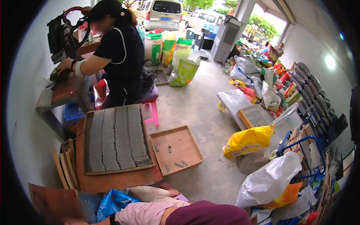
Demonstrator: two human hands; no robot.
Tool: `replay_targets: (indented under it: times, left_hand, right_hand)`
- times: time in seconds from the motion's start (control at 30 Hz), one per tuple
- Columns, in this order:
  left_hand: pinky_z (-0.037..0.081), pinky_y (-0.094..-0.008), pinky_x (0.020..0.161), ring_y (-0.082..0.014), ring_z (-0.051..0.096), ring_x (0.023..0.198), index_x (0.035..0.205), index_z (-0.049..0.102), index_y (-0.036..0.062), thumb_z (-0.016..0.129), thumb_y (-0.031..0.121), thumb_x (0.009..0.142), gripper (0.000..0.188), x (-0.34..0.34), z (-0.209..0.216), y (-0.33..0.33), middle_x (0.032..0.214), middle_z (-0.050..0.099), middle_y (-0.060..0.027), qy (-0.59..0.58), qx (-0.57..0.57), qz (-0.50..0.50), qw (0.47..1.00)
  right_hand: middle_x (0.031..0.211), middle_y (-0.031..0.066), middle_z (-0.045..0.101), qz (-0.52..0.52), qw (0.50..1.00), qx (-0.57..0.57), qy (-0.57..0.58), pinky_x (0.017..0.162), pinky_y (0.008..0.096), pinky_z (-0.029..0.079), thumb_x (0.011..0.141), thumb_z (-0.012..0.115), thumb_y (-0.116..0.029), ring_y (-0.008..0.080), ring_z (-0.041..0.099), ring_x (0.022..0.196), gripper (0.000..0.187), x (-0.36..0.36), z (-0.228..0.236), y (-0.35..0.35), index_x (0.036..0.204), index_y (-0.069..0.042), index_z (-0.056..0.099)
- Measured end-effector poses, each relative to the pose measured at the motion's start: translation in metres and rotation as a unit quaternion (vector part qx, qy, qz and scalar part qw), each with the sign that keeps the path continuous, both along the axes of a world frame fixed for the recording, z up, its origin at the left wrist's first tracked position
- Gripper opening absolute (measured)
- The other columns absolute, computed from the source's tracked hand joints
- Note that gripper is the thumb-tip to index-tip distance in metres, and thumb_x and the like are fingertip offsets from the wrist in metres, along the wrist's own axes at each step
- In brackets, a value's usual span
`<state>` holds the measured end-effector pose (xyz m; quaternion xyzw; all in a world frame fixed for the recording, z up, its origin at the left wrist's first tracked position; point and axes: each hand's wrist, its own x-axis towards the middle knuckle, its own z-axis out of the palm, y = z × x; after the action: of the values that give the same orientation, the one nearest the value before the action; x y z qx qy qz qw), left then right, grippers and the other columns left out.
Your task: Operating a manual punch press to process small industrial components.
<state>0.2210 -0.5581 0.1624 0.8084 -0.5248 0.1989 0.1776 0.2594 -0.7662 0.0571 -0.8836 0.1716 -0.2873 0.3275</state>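
Observation:
An arm of mine, apparently the right, crosses the lower edge toward the left in a pink sleeve (137, 213) with a black band at the wrist. Its hand is almost wholly cut off, so the fingers do not show. My left hand is out of view. Beside that wrist lies a crumpled blue bag (112, 202). A blurred reddish-brown board (56, 204) stands at the lower left; whether a hand touches it I cannot tell. Beyond my arm, a wooden tray (87, 150) holds dense rows of small grey strips (116, 138). A shallower wooden tray (187, 144) next to it holds several loose grey strips.
A co-worker (123, 56) sits at a bench machine (62, 37) on the far left. A yellow bag (249, 140), a white sack (268, 180), a metal platform cart (234, 99) and a blue-framed trolley (300, 140) stand on the right. Wooden boards (67, 165) lean beside the tray table.

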Motion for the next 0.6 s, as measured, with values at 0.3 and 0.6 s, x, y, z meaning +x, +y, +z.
replay_targets:
  times: [0.3,0.6]
  left_hand:
    - [0.041,-0.0435,0.092,-0.0356,0.054,0.102,0.113,0.061,0.0017,0.068,0.01,0.075,0.04,0.002,-0.016,-0.005,0.11,0.061,-0.0161,0.084,0.018,0.147,0.985]
    - [0.042,-0.0427,0.086,-0.0378,0.049,0.097,0.109,0.055,-0.001,0.072,0.016,0.071,0.045,-0.001,0.003,-0.009,0.1,0.054,-0.0185,0.14,-0.061,0.111,0.982]
  right_hand:
    - [0.089,0.0167,0.058,0.016,0.99,-0.127,-0.063,0.076,0.0428,0.047,0.077,0.049,-0.006,0.034,0.056,0.088,0.016,-0.084,0.066,0.012,0.089,-0.001,0.059]
    - [0.12,0.0212,0.053,0.251,0.7,0.651,-0.152,0.106,0.0394,0.03,0.098,0.034,-0.044,0.0299,0.046,0.118,0.059,-0.061,0.092,0.068,0.122,0.009,0.046]
